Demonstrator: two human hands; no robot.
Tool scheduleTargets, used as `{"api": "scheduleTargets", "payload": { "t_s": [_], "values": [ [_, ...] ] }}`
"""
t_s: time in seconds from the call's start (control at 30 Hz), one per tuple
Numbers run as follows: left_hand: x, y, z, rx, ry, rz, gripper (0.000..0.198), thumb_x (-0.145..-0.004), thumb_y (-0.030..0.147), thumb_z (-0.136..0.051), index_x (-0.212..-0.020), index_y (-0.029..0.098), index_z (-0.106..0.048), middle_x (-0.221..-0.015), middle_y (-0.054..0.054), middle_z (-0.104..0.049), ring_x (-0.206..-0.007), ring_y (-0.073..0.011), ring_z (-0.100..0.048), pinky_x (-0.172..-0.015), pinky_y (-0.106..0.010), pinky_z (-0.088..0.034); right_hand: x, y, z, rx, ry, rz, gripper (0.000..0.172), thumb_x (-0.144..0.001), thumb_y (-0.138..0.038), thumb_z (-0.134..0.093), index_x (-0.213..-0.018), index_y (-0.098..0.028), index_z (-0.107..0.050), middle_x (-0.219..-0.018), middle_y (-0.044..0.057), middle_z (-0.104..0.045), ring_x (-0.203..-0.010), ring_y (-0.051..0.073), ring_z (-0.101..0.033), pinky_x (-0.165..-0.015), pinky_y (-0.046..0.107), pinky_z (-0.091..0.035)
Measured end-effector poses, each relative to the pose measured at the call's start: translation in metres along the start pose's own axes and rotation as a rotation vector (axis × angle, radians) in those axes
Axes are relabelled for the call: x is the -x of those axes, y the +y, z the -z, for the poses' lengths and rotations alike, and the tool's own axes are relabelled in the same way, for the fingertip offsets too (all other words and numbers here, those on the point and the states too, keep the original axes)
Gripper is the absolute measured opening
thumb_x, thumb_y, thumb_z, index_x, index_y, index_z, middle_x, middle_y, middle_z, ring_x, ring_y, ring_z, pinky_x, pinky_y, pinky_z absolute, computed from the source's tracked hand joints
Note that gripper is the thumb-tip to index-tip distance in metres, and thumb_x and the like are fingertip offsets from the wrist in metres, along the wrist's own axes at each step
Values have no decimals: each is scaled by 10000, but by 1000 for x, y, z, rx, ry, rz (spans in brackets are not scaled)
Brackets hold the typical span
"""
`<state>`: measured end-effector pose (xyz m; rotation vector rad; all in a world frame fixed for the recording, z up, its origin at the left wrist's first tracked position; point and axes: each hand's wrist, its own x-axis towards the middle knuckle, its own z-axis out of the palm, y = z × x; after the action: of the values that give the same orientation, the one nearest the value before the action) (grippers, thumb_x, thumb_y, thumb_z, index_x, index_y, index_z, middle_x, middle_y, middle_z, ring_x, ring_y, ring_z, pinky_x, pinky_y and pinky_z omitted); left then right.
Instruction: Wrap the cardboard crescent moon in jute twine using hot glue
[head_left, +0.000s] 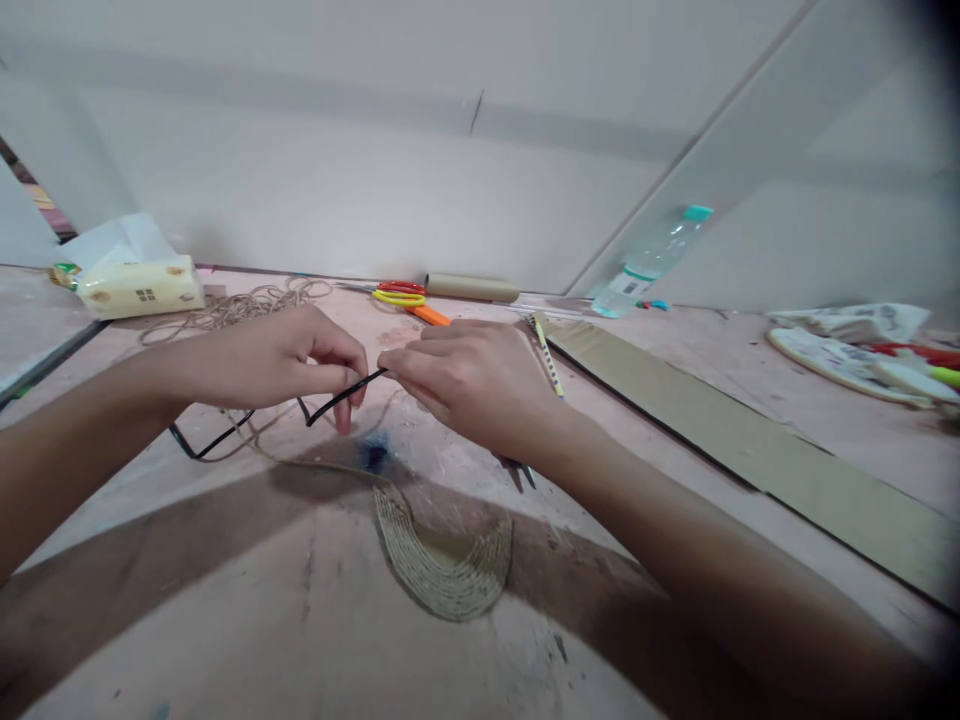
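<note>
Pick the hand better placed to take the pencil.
Right, probably. The pencil lies beside the right hand; the left hand sits across the wire, which both hands pinch, so either must let go first.

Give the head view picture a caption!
The left hand and right hand pinch a black wire near a woven twine piece.

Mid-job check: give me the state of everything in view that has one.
left hand: pinched shut on the bent black wire.
right hand: pinched on the wire's other end.
bent black wire: kinked, held between both hands.
clear plastic bottle with teal cap: capped, leaning tilted.
red-and-yellow-handled scissors: flat, blades seemingly shut.
yellow tissue box: open, tissue sticking up.
loose tan twine: unwound, tangled.
coiled tan twine half-disc: flat, untouched.
</note>
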<state>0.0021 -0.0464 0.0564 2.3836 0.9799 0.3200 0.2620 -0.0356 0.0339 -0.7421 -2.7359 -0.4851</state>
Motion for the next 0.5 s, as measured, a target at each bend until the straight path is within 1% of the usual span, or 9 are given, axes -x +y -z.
{"api": "scheduleTargets", "payload": {
  "t_s": [0.17,0.23,0.33,0.5],
  "values": [
    [-1,2,-1,39,18,5,409,-1039,309,-535,-825,291,-883,-778,52,-805,-728,-140,-716,-700,-228,-476,0,-1,1,4,15,1,230,-1066,-113,-628,-1018,-203,-834,-835,42,-810,-795,225,-694,-681,376,-285],
    [-1,3,-1,46,36,12,411,-1041,319,-540,-808,282,-876,-758,47,-789,-715,-141,-702,-694,-233,-466,0,-1,2,7,20,6,223,-1061,-111,-634,-1007,-198,-833,-824,45,-805,-789,225,-687,-679,376,-283],
    [-2,4,-2,55,26,11,379,-1030,318,-565,-804,267,-864,-739,45,-771,-691,-137,-675,-677,-236,-451,1,-1,1,11,28,15,219,-1056,-105,-637,-1003,-194,-831,-808,42,-796,-772,223,-674,-671,376,-273],
    [-1,5,-2,51,41,16,364,-1017,302,-561,-796,258,-846,-779,38,-795,-726,-150,-698,-693,-245,-468,2,2,-1,15,35,23,228,-1047,-89,-630,-1027,-190,-834,-813,40,-796,-770,217,-667,-674,378,-270]
  ]
}}
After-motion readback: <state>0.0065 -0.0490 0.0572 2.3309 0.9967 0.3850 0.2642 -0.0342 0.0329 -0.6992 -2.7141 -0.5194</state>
